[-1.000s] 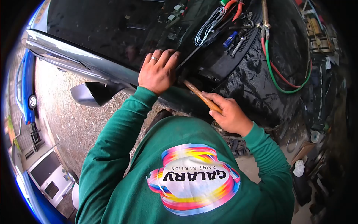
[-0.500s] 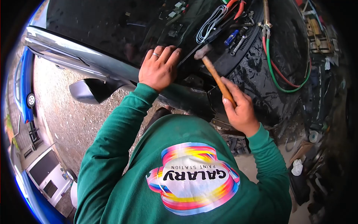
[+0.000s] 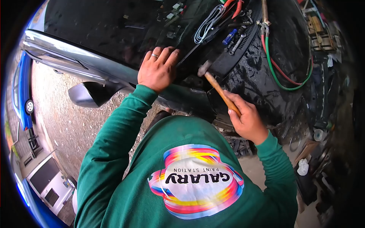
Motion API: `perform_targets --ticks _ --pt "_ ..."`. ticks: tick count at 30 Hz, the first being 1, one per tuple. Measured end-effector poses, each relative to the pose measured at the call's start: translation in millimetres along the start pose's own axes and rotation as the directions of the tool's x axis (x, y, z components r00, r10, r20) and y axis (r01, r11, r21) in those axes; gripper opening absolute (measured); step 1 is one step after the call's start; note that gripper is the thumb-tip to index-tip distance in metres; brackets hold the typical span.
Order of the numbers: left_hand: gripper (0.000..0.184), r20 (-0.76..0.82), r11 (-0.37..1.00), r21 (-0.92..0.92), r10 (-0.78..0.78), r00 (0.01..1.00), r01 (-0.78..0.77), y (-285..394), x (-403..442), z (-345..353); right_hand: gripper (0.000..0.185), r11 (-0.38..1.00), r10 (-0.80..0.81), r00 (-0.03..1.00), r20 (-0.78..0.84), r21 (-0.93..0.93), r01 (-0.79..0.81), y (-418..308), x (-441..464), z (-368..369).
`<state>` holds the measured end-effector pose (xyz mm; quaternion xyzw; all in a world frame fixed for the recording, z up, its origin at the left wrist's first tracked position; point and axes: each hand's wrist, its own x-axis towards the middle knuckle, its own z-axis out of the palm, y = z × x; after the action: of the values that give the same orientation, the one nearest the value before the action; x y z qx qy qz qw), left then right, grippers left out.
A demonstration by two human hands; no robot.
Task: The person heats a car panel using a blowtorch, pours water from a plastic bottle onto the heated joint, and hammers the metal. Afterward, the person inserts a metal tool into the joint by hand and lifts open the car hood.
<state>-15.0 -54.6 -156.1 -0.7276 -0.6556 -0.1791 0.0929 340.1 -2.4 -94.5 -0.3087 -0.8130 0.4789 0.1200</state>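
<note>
My right hand (image 3: 249,121) is wrapped round the wooden handle of a hammer (image 3: 219,90). The hammer's metal head points away from me, over the dark corner between the windshield and the fender; I cannot tell whether it touches anything. My left hand (image 3: 159,70), with a ring on one finger, lies palm down on the lower corner of the car's windshield (image 3: 95,26), beside the pillar. Its fingers are stretched onto the glass and it grips nothing visible.
A coil of wire (image 3: 209,23), a blue-handled screwdriver (image 3: 230,37) and a wrench (image 3: 237,44) lie near the windshield base. Red and green hoses (image 3: 270,62) loop over the hood. At left are the side mirror (image 3: 89,94) and a blue car (image 3: 23,91).
My right hand and the hammer have come back a little toward my body, and the hammer head sits lower in view. My left hand stays on the glass while the view shifts slightly.
</note>
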Motion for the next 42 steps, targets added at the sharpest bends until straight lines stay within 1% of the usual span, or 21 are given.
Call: perform_targets --ticks 1,3,4,5,7,8,9,11,13,15,16,17,19,20,21,23,24,28,32,38,42 --pt "0.046 -0.001 1.000 -0.002 -0.002 1.000 0.002 -0.2 -0.2 0.1 0.056 1.000 0.002 1.000 -0.005 -0.003 -0.002 0.7 -0.7 -2.9" --pt "0.046 -0.003 1.000 -0.005 -0.005 1.000 0.005 0.3 0.2 0.5 0.055 0.996 0.092 0.989 0.115 -0.030 -0.089 1.2 -0.2 -7.7" --pt "0.046 -0.003 1.000 -0.001 -0.007 1.000 0.007 -0.1 0.1 0.1 0.055 0.998 0.069 0.997 0.044 -0.002 -0.069 2.8 1.0 -8.5" --pt "0.046 -0.001 1.000 0.002 -0.008 1.000 0.008 0.4 -1.1 -0.2 0.055 0.998 0.070 0.997 0.045 -0.001 -0.070 2.6 1.4 -6.3" --pt "0.046 -0.001 1.000 0.002 -0.005 1.000 0.005 0.2 -2.6 0.3 0.055 0.999 0.027 0.998 -0.054 0.033 -0.026 0.6 1.2 -2.7" --pt "0.046 -0.005 1.000 0.002 0.000 1.000 0.000 -0.5 -1.1 1.1 0.055 0.997 0.066 0.993 0.093 0.028 -0.069 4.5 -2.7 -5.4" --pt "0.046 -0.009 1.000 -0.001 0.007 1.000 -0.007 -0.3 -0.4 1.3 0.055 0.997 0.068 0.994 0.085 0.026 -0.070 5.5 -4.3 -9.4" --pt "0.045 0.024 1.000 0.009 -0.011 1.000 0.011 0.0 -1.1 1.7 0.056 0.958 0.239 0.947 0.213 0.107 -0.266 4.1 -1.6 -18.8" --pt "0.051 0.020 1.000 0.013 -0.015 1.000 0.015 0.3 -3.2 2.7 0.057 0.924 0.326 0.929 0.177 0.146 -0.353 -7.4 -1.7 -19.1" --pt "0.057 0.007 1.000 0.016 -0.005 1.000 0.005 0.7 -1.6 2.9 0.056 0.978 0.165 0.964 0.206 0.096 -0.188 0.6 -4.7 -17.1" --pt "0.057 0.011 1.000 0.016 -0.005 1.000 0.005 0.5 -2.2 2.9 0.054 0.993 0.118 0.973 0.200 0.005 -0.121 4.0 -3.6 -20.6" --pt "0.057 0.015 1.000 0.016 -0.007 1.000 0.007 -0.1 -2.6 3.3 0.054 0.992 0.119 0.975 0.189 0.003 -0.122 3.7 -6.1 -22.6" --pt "0.056 0.020 1.000 0.014 -0.011 1.000 0.011 -1.0 -2.5 3.6 0.053 0.981 0.163 0.985 0.055 0.101 -0.167 -10.7 -4.8 -28.7" --pt "0.055 0.033 1.000 0.009 -0.019 0.999 0.019 -0.5 -3.5 3.6 0.058 0.920 0.317 0.946 0.074 0.219 -0.326 -12.1 -9.1 -33.0" --pt "0.055 0.031 1.000 0.004 -0.005 1.000 0.005 -0.4 -4.2 4.3 0.058 0.918 0.323 0.945 0.061 0.222 -0.328 -15.8 -14.8 -32.9" --pt "0.049 0.032 1.000 0.026 -0.010 0.999 0.009 -1.5 -4.2 4.7 0.067 0.801 0.316 0.946 -0.063 0.552 -0.231 -22.9 -29.1 -30.7" --pt "0.049 0.064 1.000 0.014 -0.019 0.998 0.019 -1.7 -4.0 3.8 0.074 0.798 0.296 0.951 -0.094 0.571 -0.192 -23.2 -37.8 -29.8" --pt "0.048 0.077 0.999 0.024 -0.026 0.997 0.024 1.1 -2.6 2.9 0.073 0.806 0.330 0.922 -0.203 0.569 -0.164 -23.8 -85.3 -21.3" --pt "0.040 0.014 1.000 0.017 -0.004 1.000 0.004 5.1 -0.3 5.7 0.074 0.757 0.404 0.864 -0.300 0.640 -0.132 -11.7 -145.2 -6.1" --pt "0.026 -0.010 0.995 -0.030 0.095 0.995 -0.096 56.3 -3.5 -4.6 0.073 0.704 0.539 0.734 -0.413 0.700 -0.122 12.5 -232.5 22.3" --pt "0.027 0.025 0.988 -0.056 0.144 0.989 -0.143 86.9 -6.7 -8.3 0.074 0.688 0.593 0.672 -0.444 0.713 -0.136 22.8 -275.5 40.4"
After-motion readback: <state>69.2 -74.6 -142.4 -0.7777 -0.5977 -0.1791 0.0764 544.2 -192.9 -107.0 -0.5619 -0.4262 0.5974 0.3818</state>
